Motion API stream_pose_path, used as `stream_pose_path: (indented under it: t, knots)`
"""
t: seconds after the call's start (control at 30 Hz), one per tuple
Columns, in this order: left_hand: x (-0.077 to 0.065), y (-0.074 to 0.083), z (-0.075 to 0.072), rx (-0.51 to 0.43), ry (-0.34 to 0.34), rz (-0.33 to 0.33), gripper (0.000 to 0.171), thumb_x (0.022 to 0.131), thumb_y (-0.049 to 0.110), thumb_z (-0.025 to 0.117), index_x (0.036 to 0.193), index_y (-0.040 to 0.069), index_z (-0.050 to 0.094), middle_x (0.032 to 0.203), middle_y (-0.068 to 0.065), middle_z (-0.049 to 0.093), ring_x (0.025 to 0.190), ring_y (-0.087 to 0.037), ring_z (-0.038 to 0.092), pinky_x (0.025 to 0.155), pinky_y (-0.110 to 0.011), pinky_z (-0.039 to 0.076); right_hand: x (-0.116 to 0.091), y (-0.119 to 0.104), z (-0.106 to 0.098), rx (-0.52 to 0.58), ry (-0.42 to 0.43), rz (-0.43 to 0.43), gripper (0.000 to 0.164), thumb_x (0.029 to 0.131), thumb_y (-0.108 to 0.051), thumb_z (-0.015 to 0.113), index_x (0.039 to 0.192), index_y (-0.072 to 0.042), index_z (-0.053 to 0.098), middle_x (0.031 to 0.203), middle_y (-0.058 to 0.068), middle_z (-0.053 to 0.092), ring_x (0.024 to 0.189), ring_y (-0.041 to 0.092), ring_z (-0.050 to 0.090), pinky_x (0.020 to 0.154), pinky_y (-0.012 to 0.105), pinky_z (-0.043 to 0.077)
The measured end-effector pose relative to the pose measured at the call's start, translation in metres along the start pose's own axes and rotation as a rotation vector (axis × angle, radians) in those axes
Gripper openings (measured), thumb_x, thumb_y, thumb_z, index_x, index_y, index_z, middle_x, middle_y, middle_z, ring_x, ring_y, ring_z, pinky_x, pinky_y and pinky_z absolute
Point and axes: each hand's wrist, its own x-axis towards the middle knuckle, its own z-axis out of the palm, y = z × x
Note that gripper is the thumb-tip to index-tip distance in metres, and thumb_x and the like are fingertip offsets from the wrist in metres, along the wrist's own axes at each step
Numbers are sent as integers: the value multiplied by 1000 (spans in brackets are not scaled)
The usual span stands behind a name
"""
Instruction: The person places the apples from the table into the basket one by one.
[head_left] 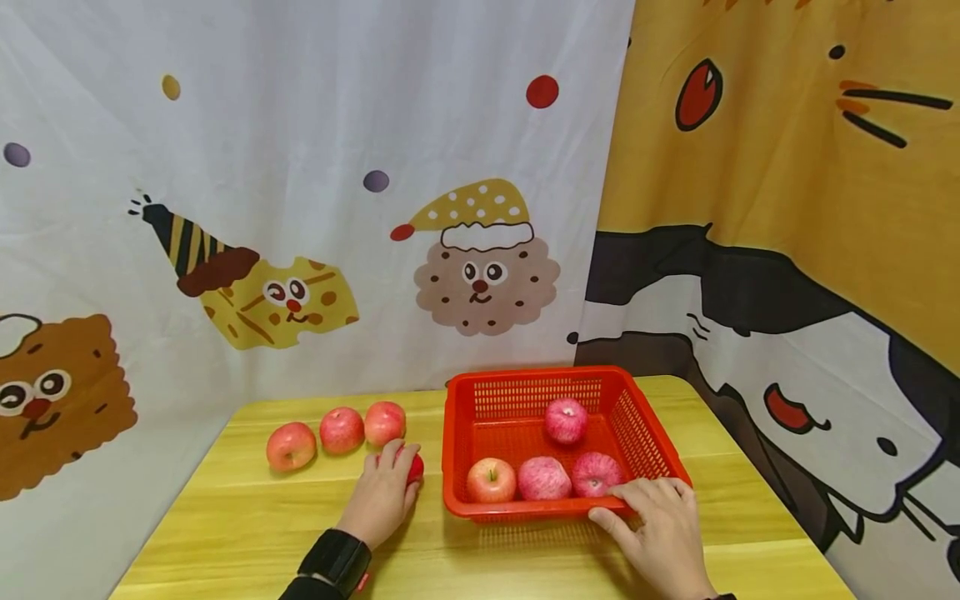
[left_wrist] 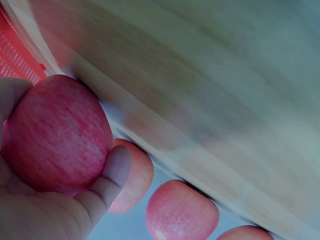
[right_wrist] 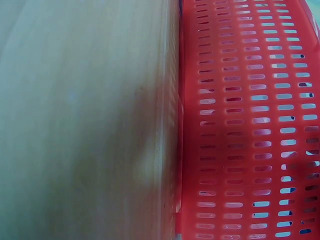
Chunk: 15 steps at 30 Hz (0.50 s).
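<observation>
My left hand [head_left: 381, 493] grips a deep red apple [left_wrist: 60, 135], with fingers and thumb round its sides in the left wrist view. Most of that apple is hidden under the hand in the head view. It is just left of a red plastic basket [head_left: 495, 510]. My right hand [head_left: 660, 529] holds the basket's front rim near the right corner, thumb on the outside and fingers over the top. Inside the basket are several apples: a yellowish-red one [head_left: 491, 481], a pink one [head_left: 544, 478] and another [head_left: 597, 475] along the front, and one [head_left: 566, 421] farther back.
Beyond my left hand, three apples stand in a row on the wooden table [head_left: 247, 533]: a left one [head_left: 291, 447], a middle one [head_left: 342, 431] and a right one [head_left: 386, 422]. A printed cartoon curtain [head_left: 300, 125] hangs behind the table.
</observation>
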Motion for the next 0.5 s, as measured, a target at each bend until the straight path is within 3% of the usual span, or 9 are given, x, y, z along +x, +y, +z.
stream_pose_path:
  t: [0.3,0.5]
  knots:
    - [2,-5,-14,-69,-23,15,60,80,19,80,133,8,56,128,-18,49,95,-38,49,80,-49,52,-3,-1,3,-12,-15,15,35,70,-54,81,88,-24,73,85,-9,67,81,19,53,86,50,30]
    - [29,16,-48,-191,69,-32,62,85,22,77,139,7,50,135,-15,45,113,-33,43,85,-52,54,-2,1,1,-10,-26,26,35,71,-54,81,88,-25,72,86,-10,66,82,18,52,86,49,30]
